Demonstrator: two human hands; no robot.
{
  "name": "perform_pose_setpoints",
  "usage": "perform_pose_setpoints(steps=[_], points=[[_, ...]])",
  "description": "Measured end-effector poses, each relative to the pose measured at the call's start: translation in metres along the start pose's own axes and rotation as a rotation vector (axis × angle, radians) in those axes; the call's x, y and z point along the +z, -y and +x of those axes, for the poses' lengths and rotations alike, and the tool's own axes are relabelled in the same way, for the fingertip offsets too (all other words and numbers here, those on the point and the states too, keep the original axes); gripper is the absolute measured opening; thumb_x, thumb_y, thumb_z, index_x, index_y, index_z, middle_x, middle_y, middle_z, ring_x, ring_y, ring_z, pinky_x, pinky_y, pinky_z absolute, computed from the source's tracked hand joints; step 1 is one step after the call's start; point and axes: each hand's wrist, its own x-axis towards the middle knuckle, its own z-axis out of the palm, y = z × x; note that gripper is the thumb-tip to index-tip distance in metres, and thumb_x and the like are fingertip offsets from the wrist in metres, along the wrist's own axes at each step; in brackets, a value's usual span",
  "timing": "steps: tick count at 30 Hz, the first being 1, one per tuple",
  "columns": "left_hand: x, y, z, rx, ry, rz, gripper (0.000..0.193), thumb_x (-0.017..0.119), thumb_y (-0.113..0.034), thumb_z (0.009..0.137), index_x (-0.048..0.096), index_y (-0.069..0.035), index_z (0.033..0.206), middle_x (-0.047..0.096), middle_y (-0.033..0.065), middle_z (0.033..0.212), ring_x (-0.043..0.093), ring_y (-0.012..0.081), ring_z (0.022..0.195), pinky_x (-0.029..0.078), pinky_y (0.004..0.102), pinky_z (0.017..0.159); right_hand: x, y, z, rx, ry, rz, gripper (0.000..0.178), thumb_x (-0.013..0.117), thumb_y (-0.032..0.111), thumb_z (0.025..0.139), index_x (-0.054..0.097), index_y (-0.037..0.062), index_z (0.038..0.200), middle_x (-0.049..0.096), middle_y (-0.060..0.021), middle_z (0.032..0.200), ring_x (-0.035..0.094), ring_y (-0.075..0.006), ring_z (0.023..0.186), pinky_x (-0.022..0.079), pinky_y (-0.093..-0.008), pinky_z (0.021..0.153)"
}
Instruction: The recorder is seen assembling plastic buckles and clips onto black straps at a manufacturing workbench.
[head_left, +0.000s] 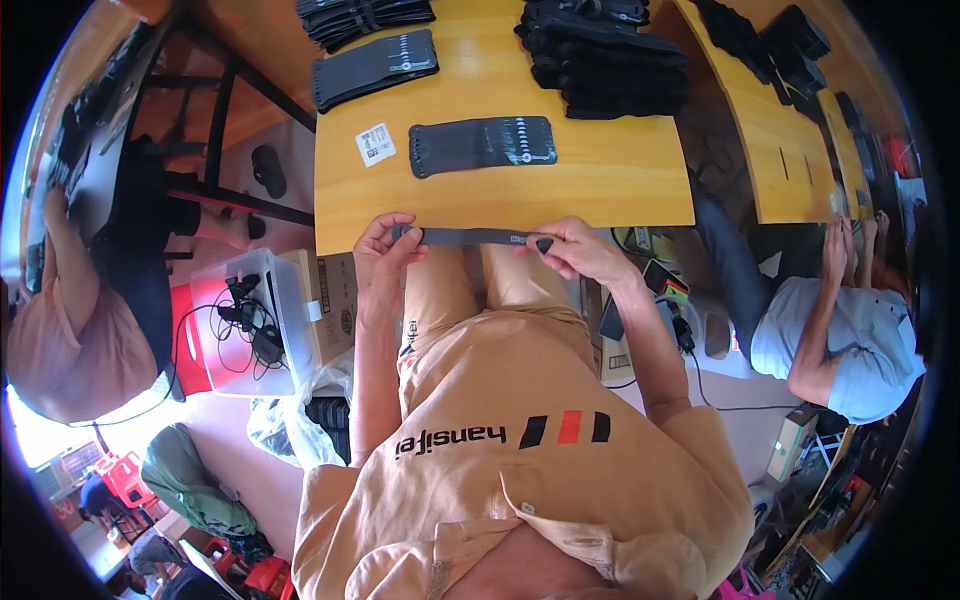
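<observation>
A narrow black strap (470, 237) stretches straight across in front of the table's near edge. My left hand (388, 250) pinches its left end, and my right hand (580, 252) grips the other end, with a dark tip showing between the fingers. Just beyond, a flat black sleeve-like piece (480, 147) with a printed pattern and a scalloped left edge lies on the yellow wooden table (600, 190). A small white printed label (376, 145) rests left of it. Farther back is a stack of similar black pieces (375, 72).
Black bundles (365, 14) and a taller black pile (610, 65) occupy the table's far side. A clear plastic bin with cables (255, 330) stands at lower left. People sit at left (90, 330) and right (840, 340), beside other work tables.
</observation>
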Motion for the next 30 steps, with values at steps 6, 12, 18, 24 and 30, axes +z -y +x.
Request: perform_pose_setpoints(steps=[6, 12, 18, 24, 30], points=[[-0.001, 0.003, 0.01, -0.017, 0.034, 0.146, 0.017, 0.061, 0.002, 0.082, 0.057, 0.002, 0.098, 0.064, 0.0091, 0.083, 0.065, 0.014, 0.066, 0.054, 0.0212, 0.06, -0.009, -0.024, 0.009, -0.154, -0.479, 0.115, 0.016, 0.053, 0.008, 0.087, 0.064, -0.0009, 0.095, 0.056, -0.0003, 0.06, 0.052, -0.0046, 0.047, 0.038, -0.0174, 0.041], [0.008, 0.002, 0.028, -0.027, 0.051, 0.173, 0.014, 0.059, -0.002, 0.084, 0.057, 0.002, 0.097, 0.063, 0.0074, 0.082, 0.065, 0.0138, 0.068, 0.053, 0.02, 0.062, -0.015, -0.032, 0.023, -0.256, -0.74, 0.228, 0.012, 0.061, 0.009, 0.084, 0.066, 0.0004, 0.09, 0.062, -0.002, 0.068, 0.054, -0.0062, 0.05, 0.04, -0.0174, 0.044], [0.02, -0.004, 0.054, 0.129, -0.076, 0.389, 0.007, 0.061, -0.004, 0.083, 0.059, 0.001, 0.089, 0.06, 0.0031, 0.075, 0.059, 0.0085, 0.061, 0.047, 0.0182, 0.054, -0.023, -0.024, 0.037, -0.286, -0.859, 0.146, 0.008, 0.064, 0.005, 0.082, 0.065, 0.0002, 0.088, 0.06, -0.0005, 0.067, 0.051, -0.0032, 0.055, 0.037, -0.016, 0.045], [0.019, 0.007, 0.078, 0.227, -0.13, 0.506, 0.01, 0.064, -0.008, 0.082, 0.06, 0.001, 0.083, 0.056, -0.0006, 0.067, 0.048, 0.0044, 0.054, 0.037, 0.0171, 0.048, -0.031, -0.032, 0.062, -0.356, -0.975, 0.125, 0.005, 0.065, 0.0, 0.079, 0.064, -0.0001, 0.083, 0.058, 0.0012, 0.065, 0.049, -0.0032, 0.056, 0.039, -0.017, 0.049], [0.02, 0.015, 0.09, 0.306, -0.191, 0.581, 0.011, 0.067, -0.006, 0.078, 0.062, 0.004, 0.08, 0.056, 0.0, 0.064, 0.046, 0.0049, 0.055, 0.039, 0.0189, 0.051, -0.034, -0.034, 0.07, -0.398, -1.088, -0.106, 0.005, 0.065, -0.003, 0.075, 0.063, -0.0026, 0.08, 0.057, -0.0015, 0.066, 0.048, -0.0058, 0.055, 0.04, -0.0199, 0.052]])
